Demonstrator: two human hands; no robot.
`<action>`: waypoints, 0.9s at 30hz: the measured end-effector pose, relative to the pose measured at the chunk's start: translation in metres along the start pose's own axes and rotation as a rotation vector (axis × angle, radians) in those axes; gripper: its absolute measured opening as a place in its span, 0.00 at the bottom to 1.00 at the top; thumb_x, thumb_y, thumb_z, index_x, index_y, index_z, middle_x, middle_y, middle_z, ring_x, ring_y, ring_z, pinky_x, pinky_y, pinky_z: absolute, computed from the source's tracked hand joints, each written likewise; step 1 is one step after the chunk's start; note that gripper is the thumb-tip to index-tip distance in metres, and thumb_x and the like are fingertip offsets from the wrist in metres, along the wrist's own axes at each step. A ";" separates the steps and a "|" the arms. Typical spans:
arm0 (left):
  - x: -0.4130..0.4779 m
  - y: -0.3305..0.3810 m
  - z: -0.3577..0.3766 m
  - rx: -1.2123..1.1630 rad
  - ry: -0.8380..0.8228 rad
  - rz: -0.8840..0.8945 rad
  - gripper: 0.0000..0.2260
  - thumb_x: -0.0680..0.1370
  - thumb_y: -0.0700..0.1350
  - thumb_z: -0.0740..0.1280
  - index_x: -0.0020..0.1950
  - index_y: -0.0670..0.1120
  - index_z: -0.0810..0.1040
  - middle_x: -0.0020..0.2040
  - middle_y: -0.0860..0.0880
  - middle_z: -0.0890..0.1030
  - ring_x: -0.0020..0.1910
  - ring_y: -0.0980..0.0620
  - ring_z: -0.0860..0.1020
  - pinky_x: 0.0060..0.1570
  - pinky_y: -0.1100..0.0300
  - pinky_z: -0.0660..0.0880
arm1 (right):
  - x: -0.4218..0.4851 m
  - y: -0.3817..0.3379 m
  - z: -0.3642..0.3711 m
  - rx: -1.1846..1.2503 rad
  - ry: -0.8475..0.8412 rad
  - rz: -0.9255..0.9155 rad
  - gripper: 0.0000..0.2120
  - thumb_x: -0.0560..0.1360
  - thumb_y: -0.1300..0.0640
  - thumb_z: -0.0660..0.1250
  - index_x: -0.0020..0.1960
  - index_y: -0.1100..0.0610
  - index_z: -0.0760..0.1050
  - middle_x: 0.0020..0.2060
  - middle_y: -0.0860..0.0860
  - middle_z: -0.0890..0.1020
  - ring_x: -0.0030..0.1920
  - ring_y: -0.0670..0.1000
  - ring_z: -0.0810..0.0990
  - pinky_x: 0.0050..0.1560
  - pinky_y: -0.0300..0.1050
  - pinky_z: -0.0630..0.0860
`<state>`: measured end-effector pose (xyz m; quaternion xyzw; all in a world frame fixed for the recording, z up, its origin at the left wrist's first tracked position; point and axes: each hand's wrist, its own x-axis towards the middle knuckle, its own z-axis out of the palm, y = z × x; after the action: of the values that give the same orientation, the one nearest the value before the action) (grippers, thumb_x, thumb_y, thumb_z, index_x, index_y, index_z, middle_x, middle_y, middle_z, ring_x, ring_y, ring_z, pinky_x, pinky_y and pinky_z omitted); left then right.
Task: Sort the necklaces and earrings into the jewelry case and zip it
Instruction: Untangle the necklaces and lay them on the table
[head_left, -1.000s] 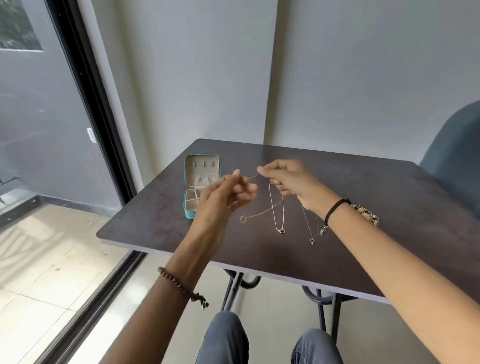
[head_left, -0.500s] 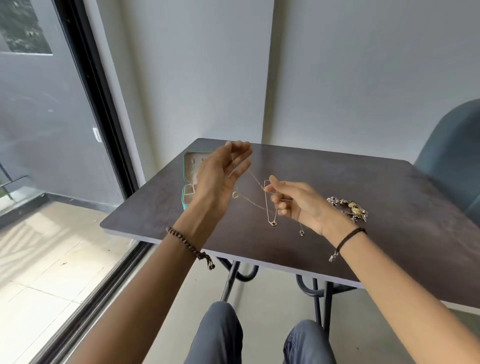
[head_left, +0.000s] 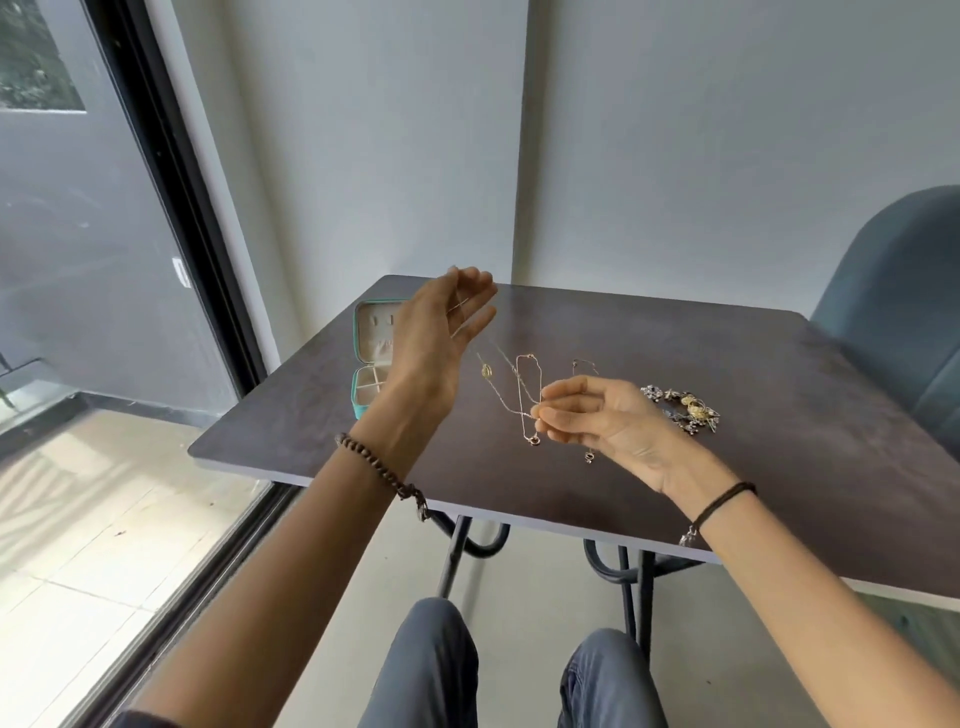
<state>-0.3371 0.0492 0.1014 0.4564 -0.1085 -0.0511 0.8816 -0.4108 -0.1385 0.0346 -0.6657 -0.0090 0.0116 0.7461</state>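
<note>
Now: left hand (head_left: 441, 332) raised over table (head_left: 779, 415), fingers near straight, thin chain draped across them. Right hand (head_left: 602, 421) pinches same chain at fingertips; gold-pendant necklace (head_left: 487, 370) strung between both hands. Two other necklaces (head_left: 533, 440) look laid on table by right hand. Open teal jewelry case (head_left: 370, 332) at far left, partly behind left hand. Earrings (head_left: 685, 410) heaped just right of right hand.

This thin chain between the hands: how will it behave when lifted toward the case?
Probably very floppy: the chain hangs slack from the left hand to the right hand. Likely light, being so thin; may snag the necklaces beside it.
</note>
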 end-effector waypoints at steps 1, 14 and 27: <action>0.001 -0.003 -0.001 0.060 -0.008 -0.007 0.11 0.84 0.43 0.61 0.47 0.42 0.80 0.46 0.47 0.85 0.54 0.48 0.85 0.55 0.57 0.81 | -0.002 -0.005 0.002 -0.061 0.024 -0.021 0.19 0.70 0.67 0.75 0.60 0.68 0.76 0.50 0.63 0.85 0.49 0.57 0.85 0.51 0.43 0.82; -0.014 -0.030 0.003 0.514 -0.233 -0.127 0.15 0.83 0.43 0.62 0.55 0.31 0.79 0.40 0.40 0.82 0.39 0.48 0.81 0.49 0.54 0.80 | 0.002 -0.070 0.018 -0.415 0.014 -0.222 0.12 0.74 0.65 0.74 0.57 0.63 0.80 0.47 0.62 0.85 0.49 0.56 0.85 0.55 0.46 0.82; -0.018 -0.028 0.008 0.632 -0.322 -0.247 0.26 0.85 0.57 0.56 0.46 0.38 0.83 0.37 0.43 0.83 0.26 0.52 0.69 0.29 0.60 0.68 | 0.005 -0.062 0.012 -0.513 0.214 -0.353 0.10 0.70 0.62 0.79 0.49 0.61 0.82 0.44 0.55 0.86 0.43 0.45 0.84 0.51 0.36 0.80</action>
<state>-0.3566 0.0296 0.0804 0.7018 -0.2003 -0.1920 0.6562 -0.4058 -0.1338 0.0974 -0.8176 -0.0483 -0.1908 0.5411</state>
